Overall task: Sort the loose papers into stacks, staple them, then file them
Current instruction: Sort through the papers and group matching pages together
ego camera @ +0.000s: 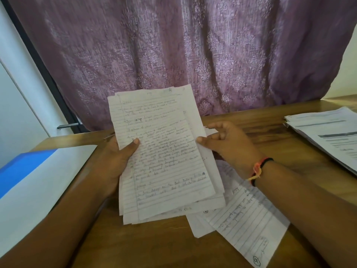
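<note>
Both hands hold a sheaf of handwritten lined papers [164, 155] tilted up above the wooden tabletop [154, 244]. The left hand [116, 161] has its grip pinched on the sheaf's left edge, thumb pressed on the top sheet. The right hand [226, 146] pinches the right edge, thumb in front, fingers partly spread behind. The sheets are uneven, their lower edges fanned out. More loose lined sheets [245, 223] lie flat under the right forearm, near the tabletop's front edge. A stack of printed pages [324, 132] rests at the far right, well apart. A blue-and-white folder [38, 180] covers the left side. Bare wood shows in front, between the forearms.
</note>
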The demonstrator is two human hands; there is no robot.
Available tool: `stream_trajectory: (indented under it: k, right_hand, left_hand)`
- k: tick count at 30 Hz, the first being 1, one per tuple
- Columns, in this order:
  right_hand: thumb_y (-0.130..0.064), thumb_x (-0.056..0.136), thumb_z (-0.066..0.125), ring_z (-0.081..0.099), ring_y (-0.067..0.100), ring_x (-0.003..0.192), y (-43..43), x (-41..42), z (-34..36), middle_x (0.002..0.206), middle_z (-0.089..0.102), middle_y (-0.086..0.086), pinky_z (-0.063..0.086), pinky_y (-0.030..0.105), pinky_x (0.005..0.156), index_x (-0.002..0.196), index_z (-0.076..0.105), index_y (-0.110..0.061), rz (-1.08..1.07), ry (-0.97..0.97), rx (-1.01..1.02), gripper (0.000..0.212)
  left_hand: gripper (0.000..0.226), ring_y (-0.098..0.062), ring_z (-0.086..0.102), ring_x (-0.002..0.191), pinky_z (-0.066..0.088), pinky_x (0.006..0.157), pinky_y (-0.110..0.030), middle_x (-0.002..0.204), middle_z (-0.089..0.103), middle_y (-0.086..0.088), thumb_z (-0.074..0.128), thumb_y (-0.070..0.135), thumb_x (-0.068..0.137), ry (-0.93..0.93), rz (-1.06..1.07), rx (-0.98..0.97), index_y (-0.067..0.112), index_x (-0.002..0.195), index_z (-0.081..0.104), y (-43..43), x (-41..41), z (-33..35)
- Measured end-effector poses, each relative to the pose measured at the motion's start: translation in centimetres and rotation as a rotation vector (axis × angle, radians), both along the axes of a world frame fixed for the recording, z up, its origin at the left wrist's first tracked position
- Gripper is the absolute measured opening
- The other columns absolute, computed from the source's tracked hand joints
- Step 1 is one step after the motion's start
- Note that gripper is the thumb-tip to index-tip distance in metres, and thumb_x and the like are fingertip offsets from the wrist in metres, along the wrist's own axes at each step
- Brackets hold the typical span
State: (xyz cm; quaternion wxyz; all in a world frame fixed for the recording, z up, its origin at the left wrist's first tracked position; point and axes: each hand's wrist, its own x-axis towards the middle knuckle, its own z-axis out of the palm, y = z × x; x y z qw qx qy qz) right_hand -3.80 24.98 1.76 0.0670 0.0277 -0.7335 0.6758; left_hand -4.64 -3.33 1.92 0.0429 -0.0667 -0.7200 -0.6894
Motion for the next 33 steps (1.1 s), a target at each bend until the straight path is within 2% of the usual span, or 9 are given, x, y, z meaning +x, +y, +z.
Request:
stream_trajectory:
  k: [4,8,12,16,19,21,25,29,33]
  right_hand:
    - [-0.013,0.082,0.079,0.073,0.030,0.096,0.3,-0.1,0.0,0.100,0.076,0.015,0.057,0.048,0.091,0.112,0.069,-0.006,0.049,-0.044,-0.122,0.032]
    - [-0.011,0.087,0.074,0.073,0.033,0.096,0.7,-0.3,0.0,0.097,0.076,0.014,0.059,0.048,0.088,0.105,0.072,-0.003,-0.031,-0.080,-0.133,0.019]
    - [-0.016,0.090,0.073,0.070,0.011,0.062,1.2,-0.8,0.1,0.072,0.075,0.002,0.058,0.027,0.055,0.102,0.070,-0.004,-0.128,-0.070,-0.108,0.017]
    - [-0.021,0.090,0.070,0.070,0.023,0.089,2.6,-1.8,0.0,0.094,0.074,0.005,0.059,0.040,0.079,0.100,0.066,-0.018,-0.332,0.037,0.096,0.011]
    - [-0.016,0.095,0.060,0.061,0.010,0.078,4.3,-2.0,0.5,0.088,0.067,-0.001,0.047,0.019,0.067,0.097,0.066,-0.023,-0.441,0.152,0.398,0.009]
    - [-0.012,0.097,0.053,0.062,0.015,0.087,6.0,-2.3,0.8,0.097,0.068,0.000,0.048,0.024,0.080,0.101,0.068,-0.023,-0.458,0.132,0.586,0.019]
    - [-0.006,0.092,0.050,0.059,0.026,0.112,9.4,-2.8,0.5,0.123,0.064,0.005,0.043,0.037,0.105,0.109,0.066,-0.025,-0.423,-0.064,0.893,0.030]
    - [-0.002,0.092,0.054,0.056,0.028,0.119,10.5,-2.4,0.1,0.131,0.060,0.008,0.040,0.032,0.108,0.111,0.068,-0.018,-0.394,-0.165,1.050,0.029]
    - [-0.017,0.092,0.060,0.054,0.032,0.120,9.5,-2.0,0.4,0.130,0.061,0.008,0.041,0.039,0.105,0.119,0.065,-0.023,-0.500,-0.100,1.242,0.028]
  left_hand:
    - [0.033,-0.026,0.072,0.110,0.057,0.092,-0.050,0.122,0.073,-0.004,0.061,0.019,0.100,-0.013,-0.020,0.061,0.023,0.133,0.061,0.6,0.4,0.3]
    - [0.030,-0.024,0.074,0.105,0.063,0.079,-0.039,0.117,0.075,-0.004,0.060,0.016,0.100,-0.030,-0.006,0.064,0.021,0.129,0.062,0.8,0.8,0.4]
    - [0.025,-0.022,0.075,0.100,0.064,0.071,-0.033,0.111,0.077,-0.002,0.062,0.016,0.099,-0.033,0.035,0.031,0.023,0.123,0.065,0.9,0.8,0.5]
    - [0.023,-0.021,0.075,0.099,0.062,0.078,-0.039,0.111,0.077,-0.003,0.062,0.016,0.098,-0.056,0.035,-0.009,0.022,0.120,0.066,0.7,0.6,0.3]
    - [0.017,-0.016,0.076,0.091,0.062,0.064,-0.028,0.102,0.079,0.003,0.061,0.016,0.099,-0.058,0.045,-0.041,0.025,0.113,0.066,0.7,0.4,0.0]
    - [0.016,-0.013,0.076,0.088,0.059,0.059,-0.023,0.099,0.079,0.006,0.060,0.017,0.100,-0.046,0.059,-0.065,0.027,0.111,0.066,0.4,0.1,-0.2]
    - [0.019,-0.019,0.075,0.097,0.060,0.083,-0.042,0.108,0.077,0.005,0.064,0.029,0.098,-0.045,0.099,-0.117,0.033,0.116,0.067,-0.7,-0.7,-0.6]
    - [0.020,-0.016,0.074,0.101,0.057,0.092,-0.050,0.113,0.076,0.012,0.067,0.042,0.095,-0.047,0.132,-0.186,0.044,0.115,0.067,-2.0,-1.1,-0.9]
    - [0.014,-0.016,0.074,0.098,0.058,0.080,-0.038,0.106,0.076,0.011,0.064,0.040,0.097,-0.060,0.130,-0.196,0.042,0.111,0.067,-2.1,-1.4,-1.0]
